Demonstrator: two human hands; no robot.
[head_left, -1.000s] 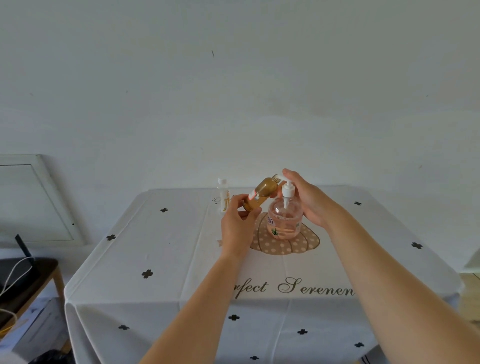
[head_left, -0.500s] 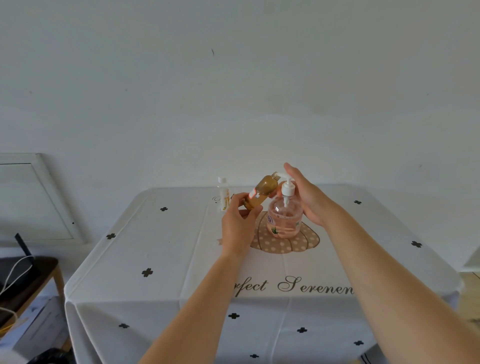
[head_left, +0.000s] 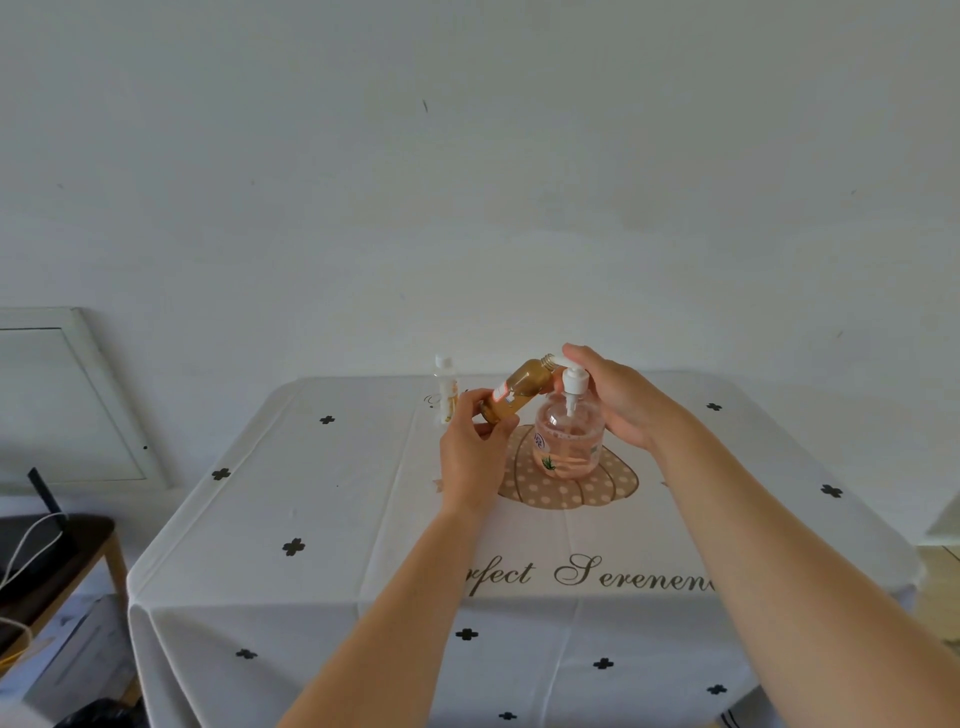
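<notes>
— What can't you make out?

— The right hand (head_left: 621, 402) covers the far side of the pump head, so whether it is pressing down is hidden. Its fingers lie fairly straight over the top, curled round nothing. The left hand (head_left: 475, 449) hides the base of the amber bottle (head_left: 522, 388), which it grips with thumb and fingers wrapped round the lower end.

— And where is that bottle?

— In the air above the middle of the table, tilted, with its bare threaded neck pointing up and to the right. The neck sits right at the white spout of the pump bottle (head_left: 569, 444).

— How does it look?

— It is small and slim, and brownish and see-through. A pale label with a red patch sits near the grip. The pump bottle is round, clear and pinkish, and stands on a dotted pumpkin print (head_left: 550, 493).

— Any writing?

— The tablecloth (head_left: 337, 519) reads "rfect Serenen" in script, with both ends cut off by the forearms. The amber bottle's label is too small to read. So are the pump bottle's purple sticker and green leaf picture. A small clear bottle (head_left: 445, 391) stands behind the left hand, its print blurred.
</notes>
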